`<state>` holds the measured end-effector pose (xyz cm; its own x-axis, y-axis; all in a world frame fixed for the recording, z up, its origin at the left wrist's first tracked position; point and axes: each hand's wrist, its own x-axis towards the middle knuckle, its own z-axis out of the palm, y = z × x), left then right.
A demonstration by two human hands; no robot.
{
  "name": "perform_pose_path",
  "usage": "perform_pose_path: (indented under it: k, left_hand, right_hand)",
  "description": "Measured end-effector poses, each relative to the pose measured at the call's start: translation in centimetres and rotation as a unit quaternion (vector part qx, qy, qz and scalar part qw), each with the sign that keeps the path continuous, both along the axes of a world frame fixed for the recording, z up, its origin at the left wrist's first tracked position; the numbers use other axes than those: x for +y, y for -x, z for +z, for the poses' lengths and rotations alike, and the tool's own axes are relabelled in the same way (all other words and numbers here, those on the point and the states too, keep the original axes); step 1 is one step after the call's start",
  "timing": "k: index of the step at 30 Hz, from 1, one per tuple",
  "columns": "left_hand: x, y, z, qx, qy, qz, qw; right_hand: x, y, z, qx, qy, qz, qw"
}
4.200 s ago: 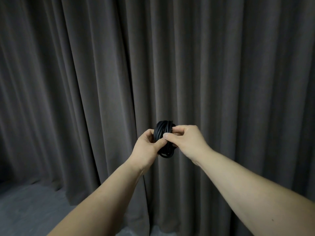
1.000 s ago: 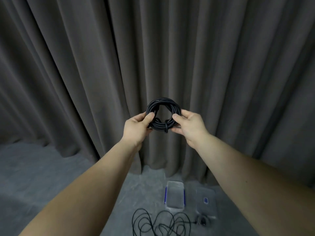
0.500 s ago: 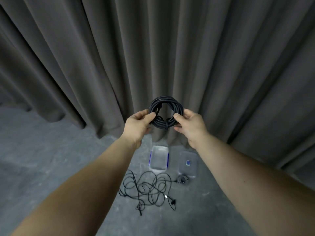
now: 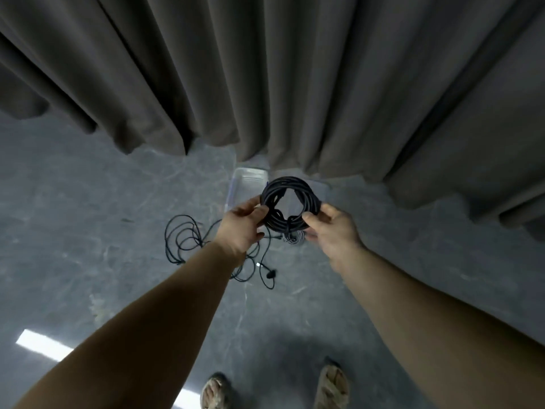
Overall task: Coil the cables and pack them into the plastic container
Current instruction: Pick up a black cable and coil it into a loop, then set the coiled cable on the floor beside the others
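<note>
Coiled cable was held in the air, pinched between left hand and right hand; the plastic container lay on the floor below and beyond, slightly left, nearer the left hand.

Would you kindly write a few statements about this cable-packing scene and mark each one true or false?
1. Both hands hold the coiled black cable. True: the left hand and the right hand grip opposite sides.
2. The clear plastic container sits on a table. False: it stands on the grey floor.
3. A loose, uncoiled black cable lies on the floor. True.
4. The coil already rests inside the container. False: it is held up in the hands.
</note>
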<state>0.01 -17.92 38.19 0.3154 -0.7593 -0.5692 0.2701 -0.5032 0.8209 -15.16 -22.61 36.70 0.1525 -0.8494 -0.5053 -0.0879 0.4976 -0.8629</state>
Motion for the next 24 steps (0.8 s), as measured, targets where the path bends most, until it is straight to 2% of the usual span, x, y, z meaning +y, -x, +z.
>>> perform_pose_path:
  k: [6,9,13,19,24]
  left_hand:
    - [-1.4,2.5,-18.3,0.020,-0.027,0.007,0.999]
    - [-2.4,4.0,-27.2,0.032,-0.031,-0.016,0.999]
    - [-4.2,6.1,-38.0,0.037,-0.035,-0.065,0.997]
    - [-7.5,9.8,-49.1,0.033,-0.039,-0.070,0.996]
    - [-8.6,10.8,-54.1,-0.003,-0.054,-0.069,0.996]
  right_hand:
    - [-0.8,2.6,-17.8,0.038,-0.019,-0.060,0.997]
    - [-1.3,3.8,-27.5,0.065,-0.011,-0.106,0.992]
    - [-2.9,5.7,-39.2,0.089,-0.013,-0.120,0.989]
    - [-6.5,8.6,-51.2,0.131,-0.005,-0.143,0.981]
    - [-8.6,8.8,-56.3,0.119,-0.014,-0.152,0.981]
